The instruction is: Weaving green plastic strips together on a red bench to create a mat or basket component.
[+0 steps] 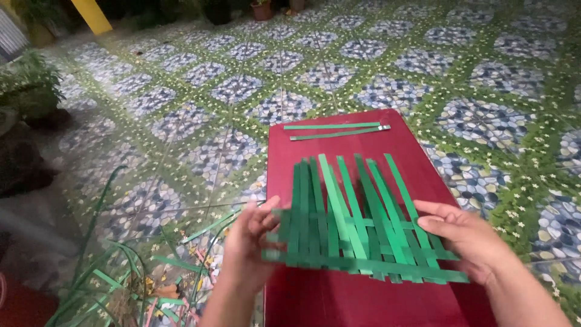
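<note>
1. The left hand [253, 239] pinches the left edge of the woven green strip mat [357, 227]
2. The right hand [469, 239] grips its right edge, fingers curled
3. The mat lies on the red table [339, 303], two loose strips [336, 130] beyond

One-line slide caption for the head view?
Both hands, left and right, hold a woven mat of green strips over a red table.

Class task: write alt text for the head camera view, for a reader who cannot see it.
Two bare hands, left hand and right hand, hold the side edges of a partly woven mat of green strips over a dark red table. Two loose green strips lie at its far end; the patterned tile floor surrounds it.
</note>
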